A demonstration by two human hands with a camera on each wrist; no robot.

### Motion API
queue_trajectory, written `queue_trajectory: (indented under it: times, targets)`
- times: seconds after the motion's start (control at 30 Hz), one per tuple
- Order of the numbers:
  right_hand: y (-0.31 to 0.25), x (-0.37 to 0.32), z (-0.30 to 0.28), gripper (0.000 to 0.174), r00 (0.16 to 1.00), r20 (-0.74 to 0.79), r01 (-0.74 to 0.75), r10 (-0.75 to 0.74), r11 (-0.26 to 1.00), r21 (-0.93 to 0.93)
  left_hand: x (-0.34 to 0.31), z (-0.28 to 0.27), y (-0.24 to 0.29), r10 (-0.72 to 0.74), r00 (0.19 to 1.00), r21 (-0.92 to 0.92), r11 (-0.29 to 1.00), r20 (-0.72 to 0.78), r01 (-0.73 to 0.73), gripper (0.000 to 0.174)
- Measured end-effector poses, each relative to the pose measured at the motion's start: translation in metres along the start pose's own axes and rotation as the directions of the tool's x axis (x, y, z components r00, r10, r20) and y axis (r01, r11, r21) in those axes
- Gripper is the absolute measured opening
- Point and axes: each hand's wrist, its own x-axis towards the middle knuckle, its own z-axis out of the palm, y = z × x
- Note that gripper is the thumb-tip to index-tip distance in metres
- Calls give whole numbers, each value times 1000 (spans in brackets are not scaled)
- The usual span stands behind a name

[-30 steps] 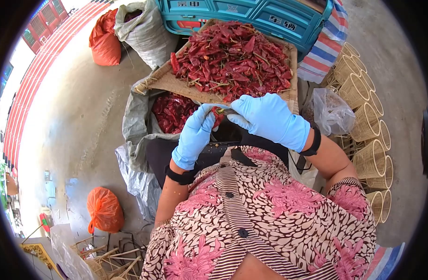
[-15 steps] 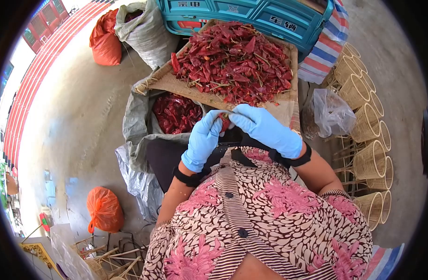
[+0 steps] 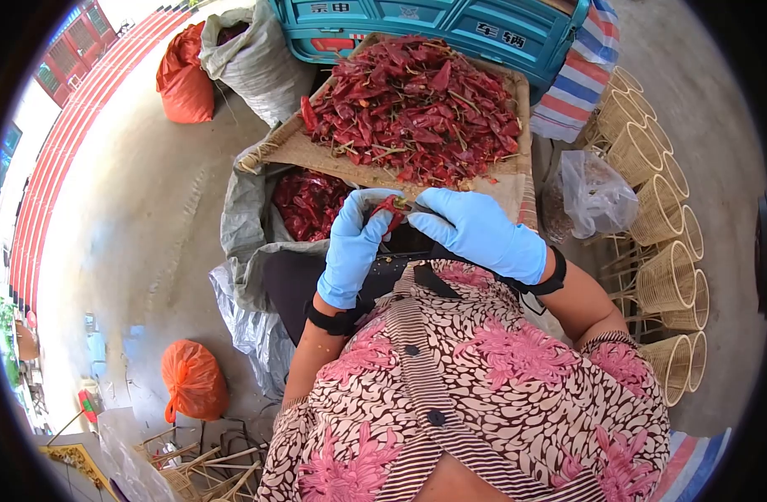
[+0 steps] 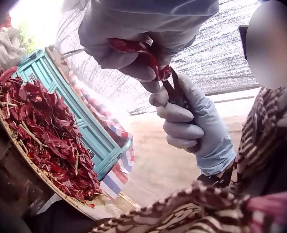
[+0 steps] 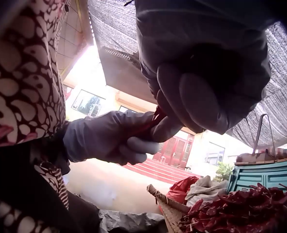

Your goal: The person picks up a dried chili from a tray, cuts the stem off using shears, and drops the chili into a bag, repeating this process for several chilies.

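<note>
In blue gloves, both hands meet in front of the chest, just past the near edge of the woven tray. My left hand pinches a dried red chili pepper between thumb and fingers, its green stem end facing right. My right hand grips a pair of dark snips, fingers curled round the handles. In the left wrist view, the blades stand parted right at the pepper's end. On the tray lies a large heap of dried red chili peppers with loose stems.
Below the tray's left corner, an open grey sack holds more red chilies. A teal truck bed stands behind. Rattan baskets line the right, beside a clear plastic bag. Orange and white sacks sit left.
Half a second ago the hands were closer together over the pepper. Now they have drawn slightly apart, the left shifting left, and the pepper with its stem end shows between them.
</note>
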Motion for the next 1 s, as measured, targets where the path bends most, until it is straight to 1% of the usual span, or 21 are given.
queue_trajectory:
  times: [0.03, 0.07, 0.13, 0.17, 0.23, 0.33, 0.37, 0.43, 0.47, 0.53, 0.6, 0.63, 0.67, 0.7, 0.73, 0.77, 0.83, 0.9, 0.93, 1.0]
  targets:
    - [1, 1, 1, 34, 1000, 1, 2, -2, 1000, 2, 1, -1, -3, 15, 1000, -4, 1000, 5, -15, 22]
    - [1, 1, 0, 32, 999, 44, -15, 13, 999, 35, 1, -2, -5, 30, 999, -9, 1000, 10, -30, 22]
    - [3, 1, -5, 29, 991, 130, -55, 42, 994, 97, 1, -3, -9, 108, 994, 37, 993, 27, -109, 23]
    - [3, 2, -6, 30, 983, 170, -91, 70, 989, 116, 2, -3, -10, 146, 989, 58, 987, 37, -148, 23]
    - [3, 2, -10, 31, 960, 251, -166, 126, 975, 149, 1, -3, -10, 152, 988, 49, 987, 39, -154, 23]
    - [1, 2, -16, 31, 935, 345, -221, 86, 901, 374, -1, -2, -8, 181, 981, 5, 983, 64, -182, 23]
    - [0, 2, -17, 31, 928, 359, -238, 102, 903, 359, -1, -2, -8, 193, 978, -14, 981, 73, -193, 23]
    - [-2, 2, -17, 31, 912, 388, -270, 131, 905, 329, 1, -2, -7, 236, 967, 60, 968, 94, -242, 20]
    - [-1, 2, -16, 30, 919, 374, -259, 127, 908, 330, 2, -2, -7, 256, 961, 96, 959, 107, -266, 23]
    - [4, 1, -12, 28, 931, 346, -239, 118, 913, 330, 5, 0, -9, 281, 955, 115, 950, 94, -291, 22]
    - [5, -4, -1, 25, 987, 136, -90, 80, 994, 65, 7, -1, -14, 318, 942, 164, 929, 110, -332, 18]
    - [4, -6, 5, 24, 999, 35, -32, 35, 996, -82, 8, -2, -16, 341, 930, 202, 910, 134, -362, 17]
    - [5, -6, 11, 25, 998, -65, 11, -19, 992, -123, 10, -3, -16, 364, 918, 240, 887, 160, -394, 16]
    - [6, -6, 17, 26, 984, -160, 50, -77, 985, -167, 7, 0, -16, 250, 965, 131, 957, 80, -259, 16]
    - [6, -6, 21, 27, 959, -249, 85, -139, 973, -214, 2, 9, -10, 120, 993, 8, 993, 13, -120, 16]
    - [6, -5, 24, 26, 951, -269, 92, -150, 972, -218, -2, 15, -6, -18, 999, -123, 992, -36, 13, 17]
    - [6, -2, 27, 24, 933, -315, 103, -173, 968, -228, 0, 18, -5, -14, 1000, -170, 985, -24, 10, 17]
    - [7, -1, 34, 24, 936, -338, 81, -93, 995, -49, 3, 21, 0, -37, 999, -198, 980, -25, 31, 18]
    - [7, -1, 37, 24, 938, -343, 71, -52, 997, 43, 2, 21, 3, -59, 998, -251, 967, -18, 52, 19]
    - [6, 1, 39, 24, 956, -293, 53, 12, 976, 212, 1, 21, 6, -101, 995, -351, 931, 6, 97, 20]
